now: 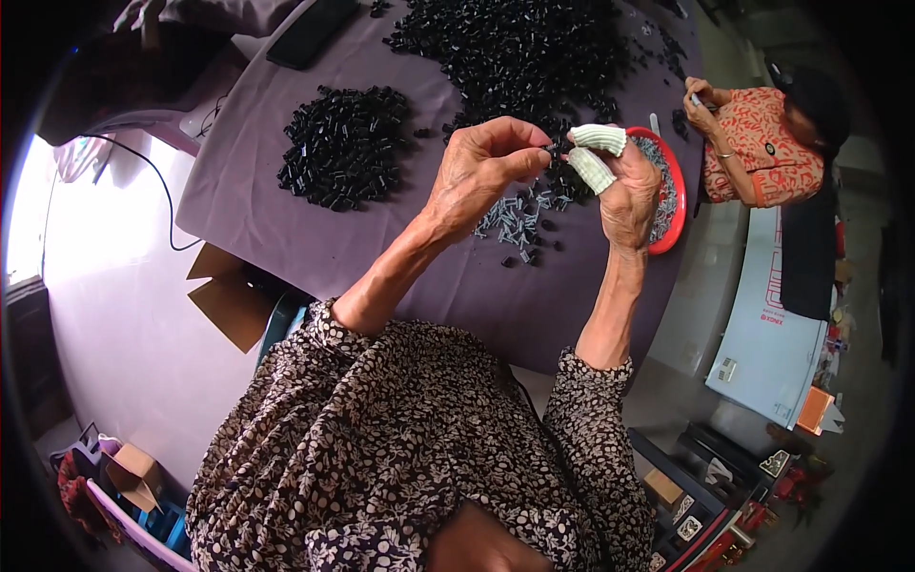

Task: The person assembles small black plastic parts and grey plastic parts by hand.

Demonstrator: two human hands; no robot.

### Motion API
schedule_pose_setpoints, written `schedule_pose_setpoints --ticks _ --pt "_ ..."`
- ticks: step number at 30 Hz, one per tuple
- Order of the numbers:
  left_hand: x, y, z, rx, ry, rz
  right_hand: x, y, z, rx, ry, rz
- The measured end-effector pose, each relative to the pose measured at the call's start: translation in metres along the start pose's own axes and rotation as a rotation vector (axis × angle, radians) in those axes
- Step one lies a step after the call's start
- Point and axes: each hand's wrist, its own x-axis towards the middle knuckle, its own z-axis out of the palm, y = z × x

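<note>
Seen from above, two bare hands meet over a round worktop (286, 229) draped in smooth mauve cloth. The left hand (481, 172) pinches a small black plastic piece (556, 150) between thumb and forefinger; the right hand (624, 191), two fingers (599, 139) capped in ribbed pale-green sleeves, closes on the same piece. Beneath lie small grey pins (515, 221), a heap of short black tubes (345, 146) to the left, a bigger black heap (519, 48) beyond. A red bowl (675, 195) sits at the right rim. Bare cloth stays open near the front edge. Another person (762, 143) works at the far right.
</note>
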Motion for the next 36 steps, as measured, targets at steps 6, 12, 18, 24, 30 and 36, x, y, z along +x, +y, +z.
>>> schedule_pose_setpoints --ticks 6,12,18,24,30,36 --pt "-0.002 0.0 0.001 0.045 0.01 0.04 0.01 -0.018 0.001 -0.364 -0.09 -0.197" --pt "-0.002 -0.001 -0.001 0.096 0.051 0.07 0.013 -0.022 0.006 -0.529 -0.111 -0.247" --pt "0.0 -0.005 0.0 0.062 0.077 0.137 0.015 -0.017 0.008 -0.558 -0.126 -0.258" --pt "-0.001 -0.001 -0.005 0.222 0.015 0.042 0.018 -0.018 0.01 -0.619 -0.167 -0.297" --pt "0.005 -0.003 -0.012 -0.091 -0.065 -0.136 0.014 -0.008 0.014 -0.508 -0.101 -0.256" --pt "0.008 -0.014 -0.008 -0.376 0.054 -0.231 0.01 -0.012 0.014 -0.803 -0.088 -0.217"
